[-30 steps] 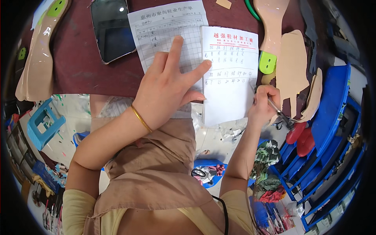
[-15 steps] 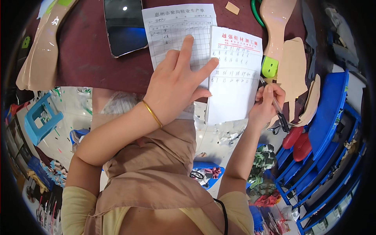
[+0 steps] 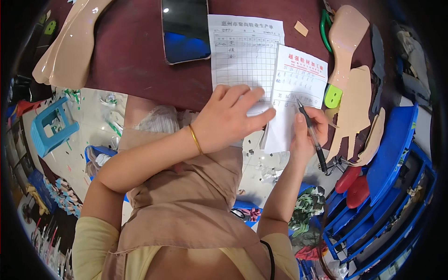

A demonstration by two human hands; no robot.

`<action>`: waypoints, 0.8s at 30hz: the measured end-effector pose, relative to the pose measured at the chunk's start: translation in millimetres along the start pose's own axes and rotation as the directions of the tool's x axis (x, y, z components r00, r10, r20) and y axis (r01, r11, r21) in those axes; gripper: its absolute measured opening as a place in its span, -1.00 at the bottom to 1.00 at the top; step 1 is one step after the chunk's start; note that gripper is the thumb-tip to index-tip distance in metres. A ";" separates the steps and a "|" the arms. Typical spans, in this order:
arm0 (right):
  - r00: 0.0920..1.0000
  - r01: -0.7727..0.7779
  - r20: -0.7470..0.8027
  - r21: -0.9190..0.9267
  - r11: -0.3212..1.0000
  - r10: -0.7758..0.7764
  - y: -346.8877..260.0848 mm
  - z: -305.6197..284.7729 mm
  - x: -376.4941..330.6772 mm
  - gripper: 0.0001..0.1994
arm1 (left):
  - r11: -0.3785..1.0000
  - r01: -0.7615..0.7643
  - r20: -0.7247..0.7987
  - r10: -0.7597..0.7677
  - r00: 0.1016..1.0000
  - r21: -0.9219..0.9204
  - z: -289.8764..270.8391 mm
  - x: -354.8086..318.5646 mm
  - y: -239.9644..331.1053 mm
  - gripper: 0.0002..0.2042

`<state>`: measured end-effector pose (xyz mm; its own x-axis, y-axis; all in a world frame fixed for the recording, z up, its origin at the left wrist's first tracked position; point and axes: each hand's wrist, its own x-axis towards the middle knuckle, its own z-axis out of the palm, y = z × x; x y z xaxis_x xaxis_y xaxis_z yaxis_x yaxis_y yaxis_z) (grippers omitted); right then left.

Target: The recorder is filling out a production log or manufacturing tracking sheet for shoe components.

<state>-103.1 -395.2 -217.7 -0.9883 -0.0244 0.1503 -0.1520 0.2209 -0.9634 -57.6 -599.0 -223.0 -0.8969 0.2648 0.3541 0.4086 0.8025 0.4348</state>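
My right hand (image 3: 309, 137) grips a pen (image 3: 318, 147) with a clear barrel and black end. The pen's tip is over the second handwritten block of the white notepad (image 3: 280, 128), which has red print at its top. My left hand (image 3: 228, 119) lies with fingers apart across the bottom of a printed form with a grid (image 3: 243, 70). Its fingertips reach the notepad's left edge. The pad overlaps the form's right side and sticks out past the table's near edge. A gold bangle (image 3: 195, 140) circles my left wrist.
On the dark red table (image 3: 135, 51) lie a black phone (image 3: 186, 35), a small tan piece (image 3: 301, 29), a glossy beige foot-shaped form (image 3: 344, 42) and flat tan cut-outs (image 3: 353, 107). More beige forms (image 3: 70, 46) sit at left. A blue stool (image 3: 53, 126) and blue rack (image 3: 392, 158) stand beyond.
My left hand has drawn back from the form's rows toward its lower edge. My right hand has brought the pen from the pad's right edge onto its handwritten rows. The whole view has shifted.
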 end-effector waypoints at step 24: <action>0.974 0.145 0.153 0.143 0.979 -0.167 3.6 1.0 -0.5 -0.86 | 0.981 -0.124 -0.060 0.134 0.989 0.150 9.8 -4.5 -4.6 -0.63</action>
<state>-103.1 -395.4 -221.5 -0.9387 -0.2100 0.2733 -0.2939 0.0731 -0.9530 -57.1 -598.6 -234.6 -0.8224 0.3372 0.4582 0.4864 0.8346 0.2587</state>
